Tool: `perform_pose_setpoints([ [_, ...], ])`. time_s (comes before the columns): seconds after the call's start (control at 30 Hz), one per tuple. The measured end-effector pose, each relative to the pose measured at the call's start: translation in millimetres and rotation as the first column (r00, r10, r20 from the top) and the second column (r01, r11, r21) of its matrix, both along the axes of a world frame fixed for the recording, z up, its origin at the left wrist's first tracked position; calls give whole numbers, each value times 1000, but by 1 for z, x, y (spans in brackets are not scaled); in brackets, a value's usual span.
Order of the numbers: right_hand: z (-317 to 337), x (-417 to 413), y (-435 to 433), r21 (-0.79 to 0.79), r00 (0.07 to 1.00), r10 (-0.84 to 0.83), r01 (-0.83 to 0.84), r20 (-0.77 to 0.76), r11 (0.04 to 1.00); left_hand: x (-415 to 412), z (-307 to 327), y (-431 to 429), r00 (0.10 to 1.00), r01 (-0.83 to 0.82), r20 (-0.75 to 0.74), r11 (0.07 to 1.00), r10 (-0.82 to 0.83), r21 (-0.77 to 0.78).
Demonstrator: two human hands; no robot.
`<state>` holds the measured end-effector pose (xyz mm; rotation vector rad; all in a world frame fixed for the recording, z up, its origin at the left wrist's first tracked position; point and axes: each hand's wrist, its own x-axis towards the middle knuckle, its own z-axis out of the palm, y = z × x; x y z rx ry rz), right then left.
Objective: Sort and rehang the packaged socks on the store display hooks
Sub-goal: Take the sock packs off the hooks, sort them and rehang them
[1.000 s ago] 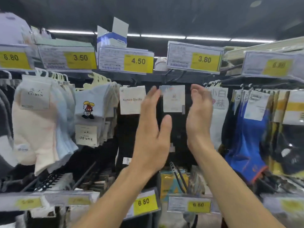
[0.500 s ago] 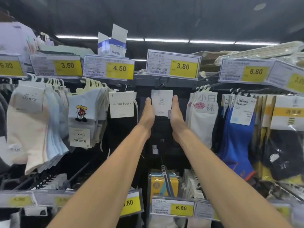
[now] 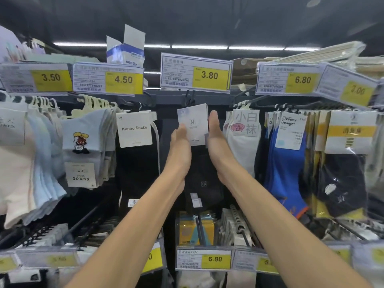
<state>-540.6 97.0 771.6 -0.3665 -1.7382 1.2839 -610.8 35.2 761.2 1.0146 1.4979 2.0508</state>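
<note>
Left hand [image 3: 180, 146] and right hand [image 3: 217, 146]: fingers straight and together, palms facing, pressed flat against either side of the black sock pack [image 3: 193, 123]. Neither hand curls round it. The pack hangs on the centre hook [image 3: 190, 98], with the 3.80 price tag [image 3: 196, 72] at its 12 o'clock.

Risks (judged):
- flat-palm squeeze gives little hold, so an upward nudge could lift the hanger off the hook and drop the pack toward the yellow packs [image 3: 188, 232] at 6 o'clock
- uneven pressure could buckle the card
- wrists could brush the Kunao Socks pack [image 3: 134, 129] at 9 o'clock or the white socks [image 3: 244, 129] at 3 o'clock

Counts:
- hands: 2
- card fronts showing on centre hook: 1; packs behind cannot be counted
- upper price tags legible: 5
- lower tags legible: 1, rest blurred
</note>
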Motion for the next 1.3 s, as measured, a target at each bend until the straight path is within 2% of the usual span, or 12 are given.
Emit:
perform_pose_setpoints([
  [0.1,-5,19,3,23,993,-114,115,-17,993,8,-2,-4,990,-97,-103,994,92,-46],
  [0.17,-12,32,12,37,970,-226,230,-93,972,19,-8,-12,917,-257,-315,966,246,6],
  [0.23,-17,44,21,17,939,-294,302,-177,953,36,-14,-17,691,-393,-581,898,430,198],
  [0.27,-18,48,25,-5,924,-315,321,-216,947,46,-17,-15,567,-395,-674,874,474,283],
  [0.33,-19,52,30,-11,903,-346,355,-255,935,66,-19,-6,457,-323,-766,887,452,330],
  [0.4,-17,53,36,-28,907,-338,342,-252,939,80,-13,7,499,-264,-780,924,377,278],
  [0.47,-14,53,47,-87,920,-311,299,-239,950,84,-4,25,625,-231,-723,954,295,189],
  [0.57,-6,54,67,-112,906,-396,382,-152,917,76,11,54,854,-120,-507,992,117,26],
  [0.67,-3,49,91,-200,904,-407,378,-133,904,63,17,78,964,-41,-265,996,20,-76],
  [0.83,-7,40,110,-253,915,-373,328,-156,910,41,19,112,999,33,-31,985,-39,-171],
  [1.03,-6,38,117,-150,952,-269,247,-148,957,34,27,128,992,116,-20,979,-121,-166],
  [1.3,-10,34,127,-164,959,-237,212,-156,963,44,21,130,974,226,31,972,-224,-70],
])
